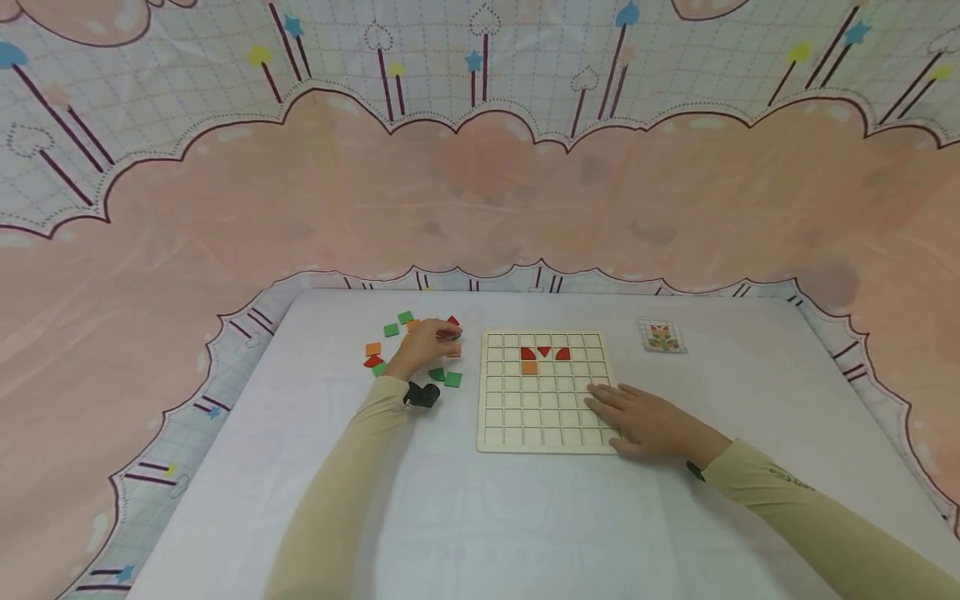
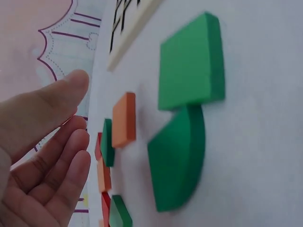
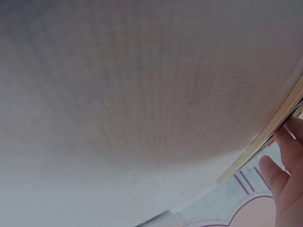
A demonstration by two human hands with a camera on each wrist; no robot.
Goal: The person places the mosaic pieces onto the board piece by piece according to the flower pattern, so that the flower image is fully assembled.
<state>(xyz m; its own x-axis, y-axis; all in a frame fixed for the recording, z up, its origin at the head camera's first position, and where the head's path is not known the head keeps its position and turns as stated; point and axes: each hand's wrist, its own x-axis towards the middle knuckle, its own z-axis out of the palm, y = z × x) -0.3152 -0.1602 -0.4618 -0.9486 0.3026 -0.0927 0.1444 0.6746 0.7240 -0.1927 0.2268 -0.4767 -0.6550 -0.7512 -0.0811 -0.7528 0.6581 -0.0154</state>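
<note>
My left hand (image 1: 426,348) hovers over scattered flat pieces left of the board, thumb and fingers slightly bent. In the left wrist view, a gap shows between thumb and fingertips, with an orange square (image 2: 124,120) beyond them. Nearer that camera lie a green square (image 2: 187,68) and a green curved-edged piece (image 2: 177,165). My right hand (image 1: 651,419) rests on the right edge of the pale gridded board (image 1: 532,408), fingers spread over it. Upper cells of the board hold two red quarter-circles (image 1: 562,355), a red triangle (image 1: 543,351) and an orange square (image 1: 529,367).
A small pattern card (image 1: 662,336) with a coloured figure lies right of the board on the white tablecloth (image 1: 510,525). More green, orange and red pieces, such as a green square (image 1: 392,331), lie around the left hand. A patterned cloth (image 1: 480,208) hangs behind the table.
</note>
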